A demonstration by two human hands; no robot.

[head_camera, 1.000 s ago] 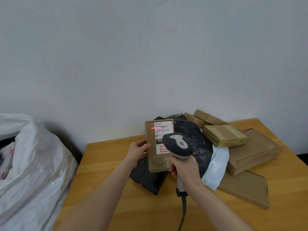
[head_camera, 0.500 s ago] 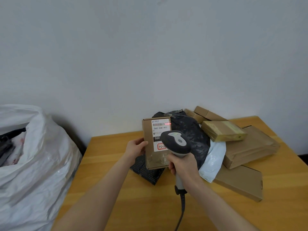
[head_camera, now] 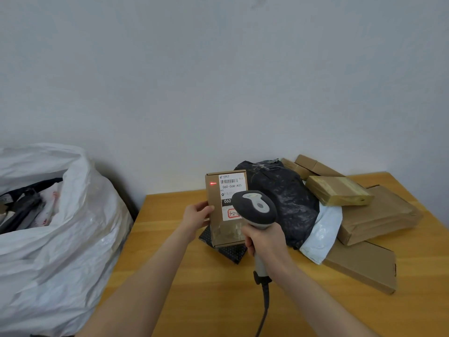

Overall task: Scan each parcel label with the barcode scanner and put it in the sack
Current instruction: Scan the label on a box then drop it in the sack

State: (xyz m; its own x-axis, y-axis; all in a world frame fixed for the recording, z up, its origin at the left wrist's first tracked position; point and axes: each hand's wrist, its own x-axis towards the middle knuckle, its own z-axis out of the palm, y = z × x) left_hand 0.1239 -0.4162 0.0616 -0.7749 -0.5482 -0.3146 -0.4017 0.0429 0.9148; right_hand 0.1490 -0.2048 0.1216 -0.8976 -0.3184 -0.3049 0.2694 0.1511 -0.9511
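Observation:
My left hand (head_camera: 196, 215) holds a small brown cardboard parcel (head_camera: 216, 217) upright by its left edge, its white label (head_camera: 230, 188) facing me. My right hand (head_camera: 264, 242) grips the handle of a grey and white barcode scanner (head_camera: 255, 210), which points at the parcel and covers the label's lower right. A red laser mark (head_camera: 213, 183) falls on the cardboard just left of the barcode. The white sack (head_camera: 73, 227) stands open at the left, off the table, with several items inside.
On the wooden table (head_camera: 194, 288) behind the held parcel lies a heap: a black plastic bag (head_camera: 281, 198), a pale blue mailer (head_camera: 320, 234), a dark dotted pouch (head_camera: 230, 251) and several brown boxes (head_camera: 374, 215). The scanner's cable (head_camera: 263, 310) hangs toward me. A grey wall rises behind.
The red laser mark has shifted from the label's right side to the bare cardboard left of the barcode. The view has turned slightly left, showing more of the sack. Both hands keep their grips.

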